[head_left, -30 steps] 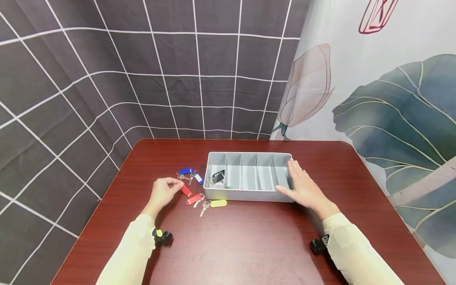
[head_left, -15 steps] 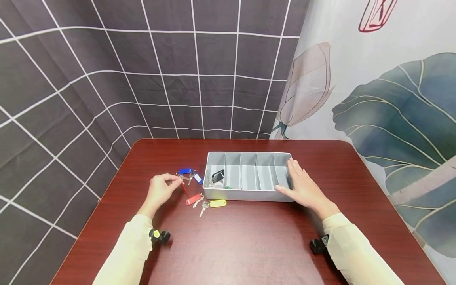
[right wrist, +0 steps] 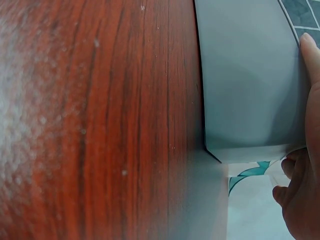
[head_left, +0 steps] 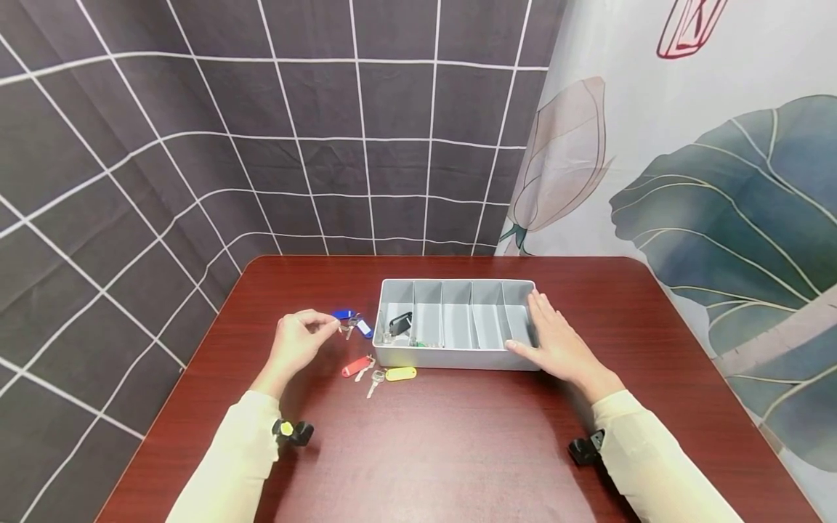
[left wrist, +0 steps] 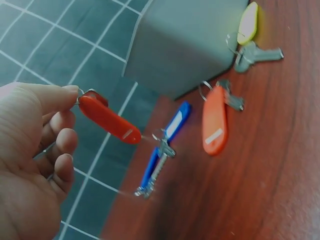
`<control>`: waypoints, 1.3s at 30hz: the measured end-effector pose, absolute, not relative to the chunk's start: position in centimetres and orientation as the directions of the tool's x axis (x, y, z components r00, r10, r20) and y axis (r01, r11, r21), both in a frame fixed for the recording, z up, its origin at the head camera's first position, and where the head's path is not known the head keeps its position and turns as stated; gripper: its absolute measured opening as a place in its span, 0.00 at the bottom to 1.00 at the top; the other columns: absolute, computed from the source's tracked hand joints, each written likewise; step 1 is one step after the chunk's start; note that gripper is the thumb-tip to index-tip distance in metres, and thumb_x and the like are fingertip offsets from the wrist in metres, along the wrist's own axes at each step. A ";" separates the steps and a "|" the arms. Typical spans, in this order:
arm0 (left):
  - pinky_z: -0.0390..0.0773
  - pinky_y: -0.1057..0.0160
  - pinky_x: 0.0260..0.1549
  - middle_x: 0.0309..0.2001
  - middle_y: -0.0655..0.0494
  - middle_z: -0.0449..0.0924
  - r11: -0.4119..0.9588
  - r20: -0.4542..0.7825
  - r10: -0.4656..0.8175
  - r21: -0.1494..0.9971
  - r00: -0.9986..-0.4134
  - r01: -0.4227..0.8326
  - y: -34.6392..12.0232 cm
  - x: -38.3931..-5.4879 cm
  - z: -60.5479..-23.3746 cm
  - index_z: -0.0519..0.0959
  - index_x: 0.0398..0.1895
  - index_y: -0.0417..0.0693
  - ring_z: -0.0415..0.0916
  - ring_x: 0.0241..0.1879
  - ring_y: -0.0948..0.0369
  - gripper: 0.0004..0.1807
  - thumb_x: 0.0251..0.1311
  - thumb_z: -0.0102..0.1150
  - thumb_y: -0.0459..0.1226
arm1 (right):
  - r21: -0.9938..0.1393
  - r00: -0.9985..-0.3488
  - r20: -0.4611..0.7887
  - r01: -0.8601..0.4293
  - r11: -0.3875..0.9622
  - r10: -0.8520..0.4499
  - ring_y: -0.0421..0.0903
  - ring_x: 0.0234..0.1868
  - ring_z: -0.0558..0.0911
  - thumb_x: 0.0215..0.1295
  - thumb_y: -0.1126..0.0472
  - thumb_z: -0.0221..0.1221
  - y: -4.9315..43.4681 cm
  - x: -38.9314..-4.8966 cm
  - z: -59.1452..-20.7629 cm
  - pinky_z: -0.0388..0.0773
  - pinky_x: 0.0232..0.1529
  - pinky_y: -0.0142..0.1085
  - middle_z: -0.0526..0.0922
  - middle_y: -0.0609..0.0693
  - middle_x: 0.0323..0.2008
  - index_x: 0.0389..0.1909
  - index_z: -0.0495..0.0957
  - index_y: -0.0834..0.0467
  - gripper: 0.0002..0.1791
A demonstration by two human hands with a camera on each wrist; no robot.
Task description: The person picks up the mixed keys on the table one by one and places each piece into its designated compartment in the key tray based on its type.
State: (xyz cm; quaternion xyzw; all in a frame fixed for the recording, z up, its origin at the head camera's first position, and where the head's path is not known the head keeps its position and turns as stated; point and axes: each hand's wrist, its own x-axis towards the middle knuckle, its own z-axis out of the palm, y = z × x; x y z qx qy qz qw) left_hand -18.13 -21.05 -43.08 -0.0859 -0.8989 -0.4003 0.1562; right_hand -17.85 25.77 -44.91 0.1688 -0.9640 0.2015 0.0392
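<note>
My left hand (head_left: 297, 349) pinches a red key tag (left wrist: 109, 119) by its ring, thumb against index finger. In the left wrist view the tag hangs at a slant above the table; its key is mostly hidden. Below it lie two blue key tags (head_left: 364, 329) with keys. A second red key tag (head_left: 356, 366) and a yellow key tag (head_left: 401, 373) lie nearer, each with a key. My right hand (head_left: 565, 349), fingers extended, rests against the right end of the grey divided tray (head_left: 458, 358), thumb on its front rim.
In the tray's leftmost compartment lies a black key tag (head_left: 400, 324). Something small with a bit of green (head_left: 421, 344) shows in the compartment beside it. The reddish-brown table (head_left: 445, 436) backs onto a dark grid-patterned curtain (head_left: 327, 167).
The left hand has lifted the red key tag off the table and moved slightly, toward the blue tags. The right hand stays on the tray.
</note>
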 end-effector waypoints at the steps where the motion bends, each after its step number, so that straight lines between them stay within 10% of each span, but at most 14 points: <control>1: 0.76 0.63 0.27 0.28 0.59 0.85 0.661 0.358 0.033 0.693 -0.933 0.289 -20.9 -18.1 -42.8 0.88 0.30 0.49 0.77 0.27 0.61 0.05 0.52 0.71 0.40 | -0.377 -0.941 0.141 -0.340 0.862 -0.309 0.61 0.74 0.45 0.58 0.30 0.55 25.8 -17.8 -44.9 0.48 0.67 0.59 0.43 0.64 0.74 0.73 0.43 0.69 0.60; 39: 0.77 0.62 0.26 0.24 0.62 0.84 0.537 0.349 0.160 0.754 -0.923 0.379 -14.6 -18.5 -39.0 0.87 0.30 0.50 0.79 0.23 0.64 0.05 0.52 0.71 0.39 | -0.378 -0.937 0.167 -0.348 0.858 -0.307 0.60 0.74 0.46 0.57 0.28 0.54 25.9 -17.8 -45.2 0.49 0.67 0.59 0.43 0.63 0.75 0.74 0.43 0.67 0.60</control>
